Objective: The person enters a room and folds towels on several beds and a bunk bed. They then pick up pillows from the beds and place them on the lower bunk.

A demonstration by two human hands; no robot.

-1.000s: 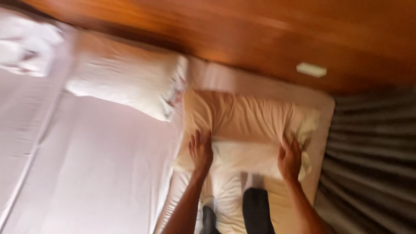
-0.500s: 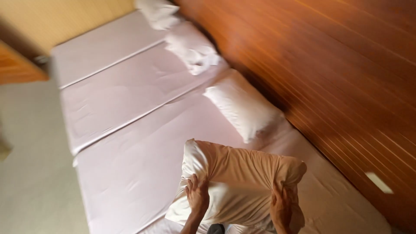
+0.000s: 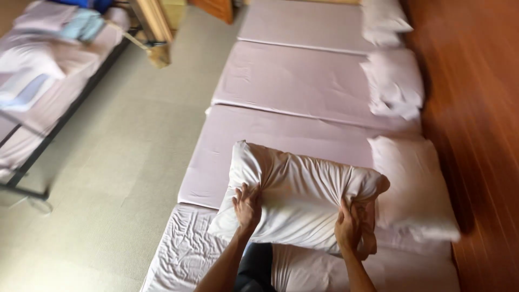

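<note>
I hold a white pillow up in front of me with both hands, over a row of mattresses. My left hand grips its lower left edge. My right hand grips its lower right edge, where the pillowcase bunches. Under the pillow lies the nearest mattress, covered in a wrinkled pale sheet.
Several more sheeted mattresses lie side by side on the floor along a wooden wall. Another pillow rests at the right, with folded linen further up. A metal-framed bed with bedding stands at the left across a grey carpet.
I have lifted the pillow off the mattress and kept both hands on it. The view has swung left, so the carpet and the framed bed now show.
</note>
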